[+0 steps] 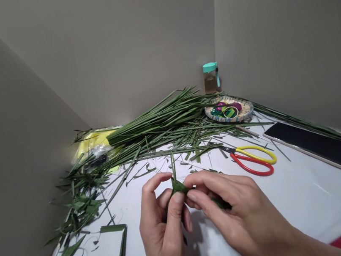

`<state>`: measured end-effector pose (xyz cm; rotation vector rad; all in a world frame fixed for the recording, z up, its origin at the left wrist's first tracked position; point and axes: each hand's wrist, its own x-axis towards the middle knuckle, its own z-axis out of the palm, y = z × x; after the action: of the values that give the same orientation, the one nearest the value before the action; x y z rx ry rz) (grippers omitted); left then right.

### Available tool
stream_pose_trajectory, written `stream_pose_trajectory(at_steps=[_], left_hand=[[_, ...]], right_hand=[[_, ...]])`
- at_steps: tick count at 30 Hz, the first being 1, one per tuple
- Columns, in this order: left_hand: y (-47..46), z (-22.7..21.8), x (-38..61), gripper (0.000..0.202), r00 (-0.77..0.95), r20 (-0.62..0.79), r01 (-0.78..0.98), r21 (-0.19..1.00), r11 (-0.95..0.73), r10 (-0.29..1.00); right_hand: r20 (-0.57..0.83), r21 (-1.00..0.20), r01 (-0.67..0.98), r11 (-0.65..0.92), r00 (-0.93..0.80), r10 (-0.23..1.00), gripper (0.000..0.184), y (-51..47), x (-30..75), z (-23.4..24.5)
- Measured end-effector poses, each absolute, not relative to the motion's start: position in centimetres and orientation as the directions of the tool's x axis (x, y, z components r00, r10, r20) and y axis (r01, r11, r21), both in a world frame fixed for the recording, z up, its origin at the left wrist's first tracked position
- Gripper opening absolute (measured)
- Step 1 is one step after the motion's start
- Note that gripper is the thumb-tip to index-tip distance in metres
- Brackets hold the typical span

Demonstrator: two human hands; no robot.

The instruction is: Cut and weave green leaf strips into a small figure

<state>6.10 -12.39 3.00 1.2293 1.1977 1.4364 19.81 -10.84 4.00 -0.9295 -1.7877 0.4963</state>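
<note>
A small folded piece of green leaf (178, 185) is held up between my two hands near the front of the white table. One narrow strip sticks straight up from its top. My left hand (163, 219) grips it from the left, thumb in front and index finger curled above. From the right, my right hand (233, 204) pinches the edge of the piece between thumb and index finger. More green leaf shows beneath the right fingers. The underside of the piece is hidden by my fingers.
Behind lie a bundle of long leaves (162, 114), a woven tray (246, 110) with coloured bits, and a bottle (210, 81). To the right are red-and-yellow scissors (252, 160) and a phone (323, 145). Leaf scraps (86, 205) and a bent strip (120, 242) lie left.
</note>
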Motion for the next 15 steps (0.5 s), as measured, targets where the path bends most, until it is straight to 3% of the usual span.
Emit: stream_pose_trajectory(at_steps=[3,9,15], left_hand=[[-12.37,3.03,6.35,0.019,-0.148,0.144,-0.038,0.988,-0.151,0.978],[-12.12,2.84,6.32,0.02,-0.128,0.145,-0.001,0.989,-0.146,0.981],[-12.01,2.51,5.94,0.014,-0.119,0.14,-0.07,0.986,-0.149,0.983]], right_hand=[[0.6,-0.686,0.373,0.624,-0.194,0.776,0.018,-11.02,19.86,3.8],[0.484,-0.747,0.392,0.537,-0.233,0.844,0.016,-10.93,19.88,4.21],[0.544,-0.741,0.348,0.574,-0.19,0.817,0.018,-10.81,19.65,4.43]])
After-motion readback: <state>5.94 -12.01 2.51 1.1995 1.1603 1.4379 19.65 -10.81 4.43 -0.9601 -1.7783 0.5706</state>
